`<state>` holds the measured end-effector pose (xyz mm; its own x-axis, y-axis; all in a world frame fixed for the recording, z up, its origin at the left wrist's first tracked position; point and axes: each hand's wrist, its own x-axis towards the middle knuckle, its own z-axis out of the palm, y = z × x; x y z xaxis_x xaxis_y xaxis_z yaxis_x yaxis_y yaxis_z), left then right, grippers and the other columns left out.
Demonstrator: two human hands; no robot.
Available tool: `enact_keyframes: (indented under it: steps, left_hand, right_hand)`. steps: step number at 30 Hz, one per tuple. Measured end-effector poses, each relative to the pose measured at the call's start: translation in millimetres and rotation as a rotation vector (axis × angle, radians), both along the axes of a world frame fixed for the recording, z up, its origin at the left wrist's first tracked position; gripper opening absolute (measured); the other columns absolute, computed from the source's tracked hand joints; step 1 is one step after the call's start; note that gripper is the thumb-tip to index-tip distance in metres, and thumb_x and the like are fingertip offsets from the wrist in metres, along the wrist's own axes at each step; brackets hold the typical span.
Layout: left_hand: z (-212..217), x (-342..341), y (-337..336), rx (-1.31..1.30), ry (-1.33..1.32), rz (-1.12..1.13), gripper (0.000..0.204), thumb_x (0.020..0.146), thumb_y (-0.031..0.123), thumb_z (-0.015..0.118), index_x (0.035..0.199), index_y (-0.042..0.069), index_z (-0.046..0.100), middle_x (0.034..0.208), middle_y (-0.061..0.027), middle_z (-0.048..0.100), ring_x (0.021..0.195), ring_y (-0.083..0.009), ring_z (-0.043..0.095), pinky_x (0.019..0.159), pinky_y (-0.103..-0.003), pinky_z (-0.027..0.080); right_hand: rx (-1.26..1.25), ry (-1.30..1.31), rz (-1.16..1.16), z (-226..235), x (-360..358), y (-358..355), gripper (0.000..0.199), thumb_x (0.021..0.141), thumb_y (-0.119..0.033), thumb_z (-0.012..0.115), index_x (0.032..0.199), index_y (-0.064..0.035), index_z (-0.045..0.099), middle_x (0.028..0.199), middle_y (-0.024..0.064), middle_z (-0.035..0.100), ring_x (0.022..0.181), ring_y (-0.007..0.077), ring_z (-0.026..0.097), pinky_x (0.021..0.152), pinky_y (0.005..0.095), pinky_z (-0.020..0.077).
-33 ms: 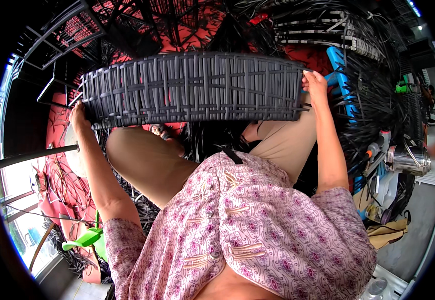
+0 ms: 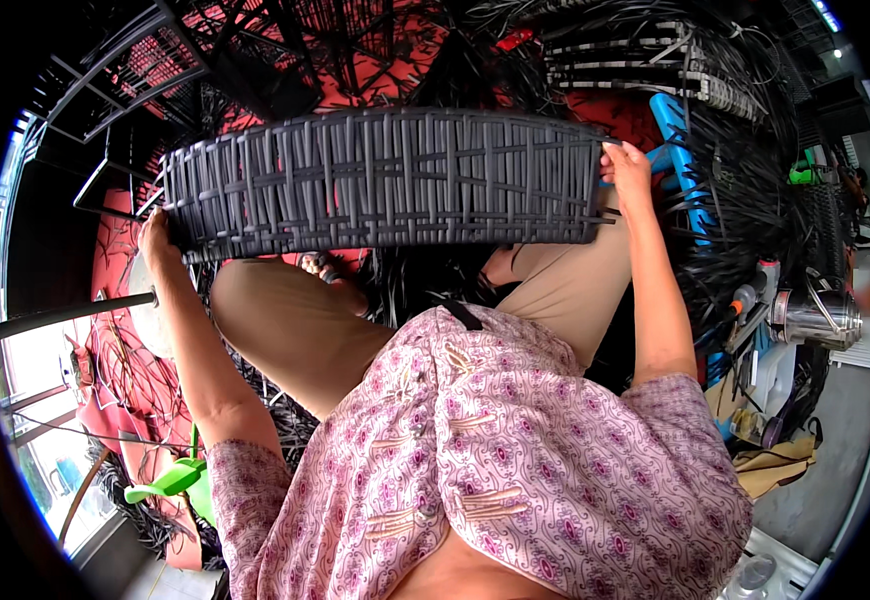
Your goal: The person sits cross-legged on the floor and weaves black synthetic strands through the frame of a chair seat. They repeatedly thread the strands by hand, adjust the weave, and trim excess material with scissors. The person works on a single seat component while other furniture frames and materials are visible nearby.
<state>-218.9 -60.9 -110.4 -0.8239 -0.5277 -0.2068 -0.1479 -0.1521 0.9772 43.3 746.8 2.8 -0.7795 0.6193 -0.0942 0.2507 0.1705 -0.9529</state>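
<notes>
A long, slightly curved panel woven from dark grey-black wicker strips (image 2: 385, 180) spans the space above my lap. My left hand (image 2: 158, 238) grips its left end, with the fingers mostly hidden behind the edge. At the opposite end my right hand (image 2: 630, 170) pinches the upper right corner, where a few strip ends stick out past the weave. Both arms are stretched forward, and the panel lies level between them over my bent knees.
Loose black strips (image 2: 745, 190) pile up on the right beside a blue plastic piece (image 2: 683, 150). A metal canister (image 2: 815, 318) stands farther right. Black frames (image 2: 145, 70) are at the far left over red flooring (image 2: 380, 70). A green plastic object (image 2: 170, 480) sits at the lower left.
The woven panel has dipped very slightly toward me, both hands still on its ends. Otherwise the scene looks the same.
</notes>
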Motion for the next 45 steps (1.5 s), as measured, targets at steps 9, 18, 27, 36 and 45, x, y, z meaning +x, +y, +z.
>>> enact_keyframes:
  steps: [9, 18, 27, 36, 45]
  left_hand:
    - [3, 14, -14, 0.040, -0.007, 0.058, 0.022, 0.094, 0.014, 0.071, 0.111, 0.000, 0.071, 0.110, -0.0065, 0.072, 0.099, -0.0162, 0.065, 0.089, -0.030, 0.050]
    - [-6, 20, -9, -0.008, 0.108, 0.045, 0.021, 0.092, 0.014, 0.072, 0.106, -0.001, 0.072, 0.098, -0.0078, 0.072, 0.088, -0.0173, 0.066, 0.082, -0.029, 0.052]
    - [23, 61, -3, -0.102, 0.136, -0.016, 0.015, 0.089, 0.010, 0.072, 0.101, 0.000, 0.072, 0.090, -0.0040, 0.071, 0.079, -0.0122, 0.064, 0.073, -0.025, 0.051]
    - [156, 181, 268, -1.125, 0.627, -0.666, 0.036, 0.084, -0.006, 0.054, 0.112, 0.009, 0.071, 0.110, -0.0101, 0.067, 0.101, -0.0322, 0.062, 0.088, -0.042, 0.047]
    - [126, 211, 301, -1.393, 0.460, -0.832, 0.052, 0.079, 0.000, 0.057, 0.129, 0.009, 0.064, 0.123, -0.0105, 0.058, 0.119, -0.0301, 0.055, 0.103, -0.043, 0.042]
  right_hand:
    - [0.022, 0.091, -0.143, 12, 12, -16, 0.032, 0.091, -0.019, 0.072, 0.117, 0.0000, 0.067, 0.085, 0.0046, 0.068, 0.075, 0.0137, 0.066, 0.067, 0.0275, 0.0518]
    - [0.984, 0.397, 0.289, 55, 41, -177, 0.023, 0.085, -0.013, 0.072, 0.107, -0.0056, 0.069, 0.109, 0.0127, 0.065, 0.103, 0.0327, 0.062, 0.091, 0.0427, 0.0493]
    - [1.138, 0.180, 0.468, 18, 17, -241, 0.049, 0.082, -0.034, 0.077, 0.122, -0.0080, 0.063, 0.121, 0.0109, 0.058, 0.112, 0.0336, 0.053, 0.098, 0.0469, 0.0429]
    - [1.112, 0.327, 0.485, -16, 37, -230, 0.041, 0.087, -0.033, 0.073, 0.121, -0.0102, 0.066, 0.122, 0.0087, 0.058, 0.113, 0.0315, 0.052, 0.100, 0.0452, 0.0403]
    - [1.089, 0.391, 0.598, -3, 18, -262, 0.045, 0.087, -0.035, 0.074, 0.124, -0.0102, 0.067, 0.121, 0.0090, 0.058, 0.112, 0.0302, 0.054, 0.099, 0.0437, 0.0411]
